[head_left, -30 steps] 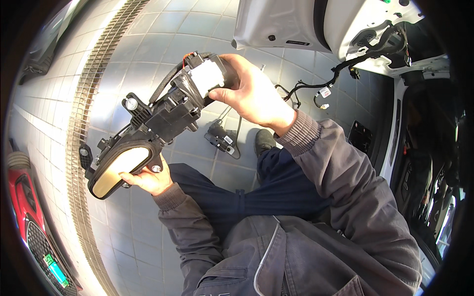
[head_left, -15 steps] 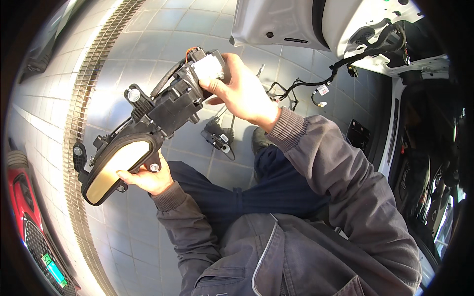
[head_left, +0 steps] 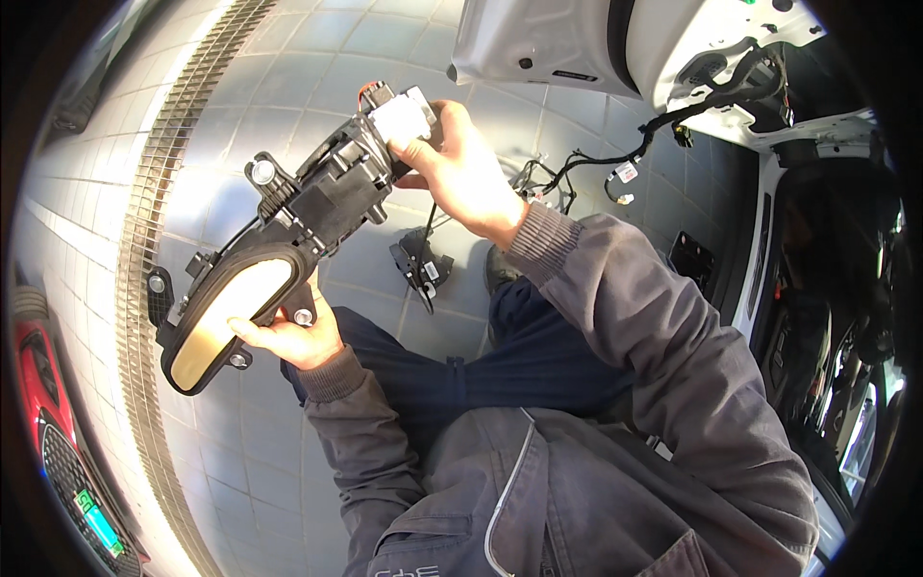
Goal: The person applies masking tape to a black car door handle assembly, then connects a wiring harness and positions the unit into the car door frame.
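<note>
Between my hands, above the tiled floor, I hold a long black unit that looks like a car door handle assembly (head_left: 332, 207). Its lower end carries a gold oval plate (head_left: 223, 327) framed by a black rubber seal, with bolt lugs along the edges. My left hand (head_left: 306, 341) is closed round this end, the thumb on the plate. The upper end, with a bright white block and an orange wire, is gripped by my right hand (head_left: 466, 178); some of its fingers are hidden behind. Beneath, on the floor, lies a black latch-like part (head_left: 423, 264) with a cable.
At the upper right stands a white car door (head_left: 548, 48), and a black wiring harness (head_left: 646, 139) trails from it to the floor. A black box-like part (head_left: 694, 255) lies near the car sill. Along the left runs a floor grate (head_left: 173, 159), beyond it a red car (head_left: 53, 385).
The assembly has shifted and tilted slightly in my hands, and my right hand has moved a little left. The cable by the latch-like part hangs differently and that part looks turned.
</note>
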`<state>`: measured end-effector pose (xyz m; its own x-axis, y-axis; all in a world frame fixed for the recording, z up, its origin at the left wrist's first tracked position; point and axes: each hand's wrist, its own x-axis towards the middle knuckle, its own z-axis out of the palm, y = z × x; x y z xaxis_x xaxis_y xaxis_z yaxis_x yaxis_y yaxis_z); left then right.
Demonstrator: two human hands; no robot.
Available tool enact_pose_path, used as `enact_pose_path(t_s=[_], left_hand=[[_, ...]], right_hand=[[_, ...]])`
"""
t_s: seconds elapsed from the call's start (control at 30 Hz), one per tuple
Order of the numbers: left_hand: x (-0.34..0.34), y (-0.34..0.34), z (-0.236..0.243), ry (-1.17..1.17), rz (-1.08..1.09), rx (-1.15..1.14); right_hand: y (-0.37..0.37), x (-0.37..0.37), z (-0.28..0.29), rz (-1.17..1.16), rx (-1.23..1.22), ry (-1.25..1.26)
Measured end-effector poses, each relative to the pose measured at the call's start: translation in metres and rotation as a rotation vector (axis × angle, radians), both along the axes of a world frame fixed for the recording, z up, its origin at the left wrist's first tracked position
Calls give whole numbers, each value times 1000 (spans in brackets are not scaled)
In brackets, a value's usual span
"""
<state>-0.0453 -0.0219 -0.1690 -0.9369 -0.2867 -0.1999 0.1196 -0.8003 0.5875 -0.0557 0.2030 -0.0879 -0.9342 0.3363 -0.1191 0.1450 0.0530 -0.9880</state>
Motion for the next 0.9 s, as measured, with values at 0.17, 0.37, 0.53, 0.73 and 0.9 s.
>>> enact_pose_path(t_s=[0.17,0.37,0.53,0.73,0.9], left_hand=[[0,0,-9,-108,19,117],[0,0,-35,51,-274,671],[-7,-16,-45,19,-265,648],[-12,-26,-42,276,-384,676],[-13,-41,-46,372,-283,209]], right_hand=[[-17,10,24,4,-546,314],[-31,19,38,204,-679,466],[-12,25,44,286,-734,231],[12,35,60,488,-407,65],[20,38,69,571,-282,72]])
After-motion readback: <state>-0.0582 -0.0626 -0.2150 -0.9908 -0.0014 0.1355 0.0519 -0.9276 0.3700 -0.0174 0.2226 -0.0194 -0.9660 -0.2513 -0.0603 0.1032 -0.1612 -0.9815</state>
